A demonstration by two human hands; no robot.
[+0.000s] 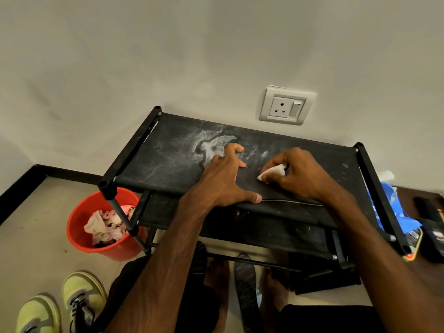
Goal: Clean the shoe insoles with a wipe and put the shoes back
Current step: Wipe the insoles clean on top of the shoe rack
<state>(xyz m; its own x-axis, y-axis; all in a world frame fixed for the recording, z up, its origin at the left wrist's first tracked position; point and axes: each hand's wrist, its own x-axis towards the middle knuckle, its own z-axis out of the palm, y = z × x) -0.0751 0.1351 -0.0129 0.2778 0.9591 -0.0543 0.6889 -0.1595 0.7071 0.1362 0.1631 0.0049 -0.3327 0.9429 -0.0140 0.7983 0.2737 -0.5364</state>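
The wipe (274,173) was a small white wad, soft, light and probably damp, best pinched at its bunched end, as the right hand (298,174) gripped it between thumb and curled fingers on the shoe rack's (168,164) top shelf. Under it lay what looked like a dark insole (251,185), thin and floppy, hard to tell from the black fabric. It would likely slide unless pinned. The left hand (223,181) pressed it down with spread fingers, gripping nothing. Left of the rack, a red bucket (79,212) held crumpled pinkish wipes (103,227). At the rack's right end lay a blue pack (394,207), contents unclear. Yellow-green sneakers (81,299) stood on the floor, left of the rack.
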